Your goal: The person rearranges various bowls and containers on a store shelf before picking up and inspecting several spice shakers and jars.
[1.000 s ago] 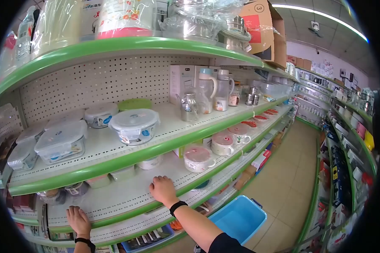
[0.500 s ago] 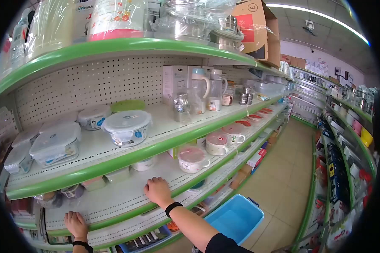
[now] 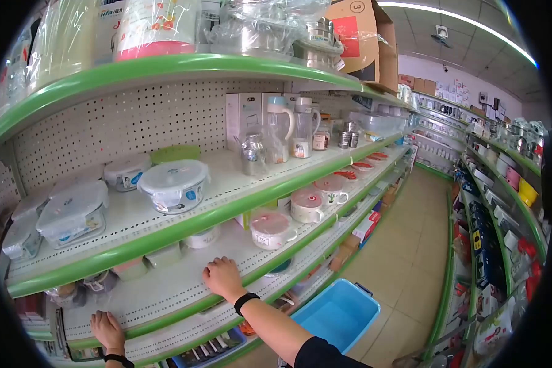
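Note:
My right hand (image 3: 222,278) rests on the lower shelf board (image 3: 172,285), fingers bent slightly downward with gaps between the tips. Nothing shows in it. Closest to it are a white lidded mug (image 3: 270,231) with a pink top, to its right, and a round lidded container (image 3: 202,237) behind it. Further left, my left hand (image 3: 108,330) lies at the front of the same board, fingers apart, with nothing visible in them. Behind it sit a dark-lidded container (image 3: 100,281) and a clear-wrapped container (image 3: 67,294). Both palms are hidden.
Above, a green-edged shelf (image 3: 184,236) carries glass food boxes (image 3: 173,186), a plastic-wrapped jar (image 3: 253,154) and a pitcher (image 3: 303,129). A blue tub (image 3: 337,313) stands on the aisle floor (image 3: 405,251). Opposite is another stocked shelf (image 3: 497,227). A cardboard box (image 3: 356,46) sits up high.
The view has shifted slightly, so shelves and tub appear a little further left. Both hands stay on the lower board in nearly the same poses.

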A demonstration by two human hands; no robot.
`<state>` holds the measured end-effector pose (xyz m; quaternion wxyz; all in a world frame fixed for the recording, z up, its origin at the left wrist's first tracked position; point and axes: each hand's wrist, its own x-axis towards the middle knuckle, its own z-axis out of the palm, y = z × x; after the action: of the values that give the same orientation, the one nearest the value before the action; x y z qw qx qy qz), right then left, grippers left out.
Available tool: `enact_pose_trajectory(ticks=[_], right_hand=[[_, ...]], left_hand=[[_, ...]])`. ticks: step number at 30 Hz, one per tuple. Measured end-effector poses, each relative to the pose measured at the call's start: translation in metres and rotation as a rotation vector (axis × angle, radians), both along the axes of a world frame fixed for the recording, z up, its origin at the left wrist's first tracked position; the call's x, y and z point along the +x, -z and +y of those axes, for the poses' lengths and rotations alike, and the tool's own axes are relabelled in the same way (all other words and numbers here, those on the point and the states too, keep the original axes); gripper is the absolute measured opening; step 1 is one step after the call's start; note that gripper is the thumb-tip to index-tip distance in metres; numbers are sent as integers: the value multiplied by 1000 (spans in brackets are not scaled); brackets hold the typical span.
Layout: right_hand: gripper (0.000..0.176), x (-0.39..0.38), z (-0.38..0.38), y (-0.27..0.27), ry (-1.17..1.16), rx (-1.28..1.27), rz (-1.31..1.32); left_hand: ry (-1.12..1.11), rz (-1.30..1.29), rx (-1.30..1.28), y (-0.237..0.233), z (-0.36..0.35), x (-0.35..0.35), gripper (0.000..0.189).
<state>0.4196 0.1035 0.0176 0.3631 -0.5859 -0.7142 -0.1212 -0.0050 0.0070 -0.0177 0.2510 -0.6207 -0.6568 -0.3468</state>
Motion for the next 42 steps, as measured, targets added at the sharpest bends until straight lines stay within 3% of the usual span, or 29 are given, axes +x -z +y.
enact_pose_trajectory(ticks=[11, 17, 29, 35, 38, 42], right_hand=[[23, -2, 0, 0, -2, -10, 50], [24, 0, 4, 5, -15, 22, 23], [23, -2, 4, 6, -6, -20, 15], [22, -3, 0, 0, -5, 73, 3], [22, 0, 2, 0, -53, -50, -21], [22, -1, 2, -1, -23, -29, -75]], left_hand=[[4, -5, -36, 0, 0, -2, 27], [5, 15, 118, -10, -3, 11, 26], [2, -28, -37, -2, -3, 0, 22], [19, -57, 150, -24, -10, 19, 16], [77, -46, 104, -17, -9, 10, 18], [42, -66, 30, -5, -5, 4, 18]])
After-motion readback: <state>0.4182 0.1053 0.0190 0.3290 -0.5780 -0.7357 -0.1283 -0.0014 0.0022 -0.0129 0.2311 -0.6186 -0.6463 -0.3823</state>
